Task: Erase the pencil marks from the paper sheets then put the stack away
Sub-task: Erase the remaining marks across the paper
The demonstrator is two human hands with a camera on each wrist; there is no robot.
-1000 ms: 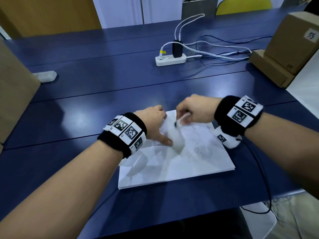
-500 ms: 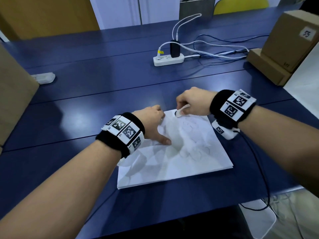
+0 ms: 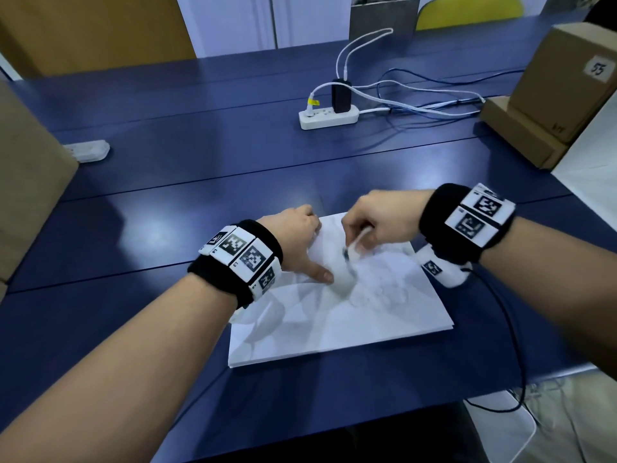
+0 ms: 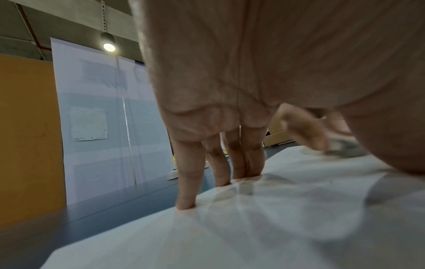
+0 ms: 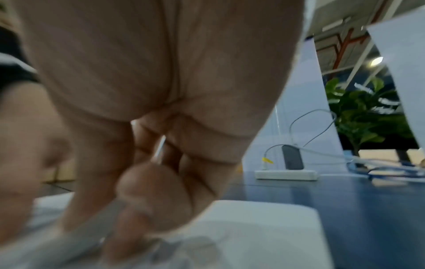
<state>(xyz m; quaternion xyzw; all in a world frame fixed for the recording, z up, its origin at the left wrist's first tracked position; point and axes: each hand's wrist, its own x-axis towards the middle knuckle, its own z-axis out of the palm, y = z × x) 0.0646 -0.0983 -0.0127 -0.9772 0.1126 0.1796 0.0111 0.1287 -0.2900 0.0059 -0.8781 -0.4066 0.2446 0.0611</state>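
- Blue table (image 3: 167,202) is carrying the stack (image 3: 334,329).
- Left hand (image 3: 293,242), fingers straight, is pinning it.
- Right hand (image 3: 377,218) is pinching the eraser (image 3: 354,248); hard rubbing risks creasing the sheet.

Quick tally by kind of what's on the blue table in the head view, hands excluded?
Paper stack: 1
Eraser: 1
Power strip: 1
Black charger: 1
Cardboard boxes: 3
Small white device: 1
Total: 8
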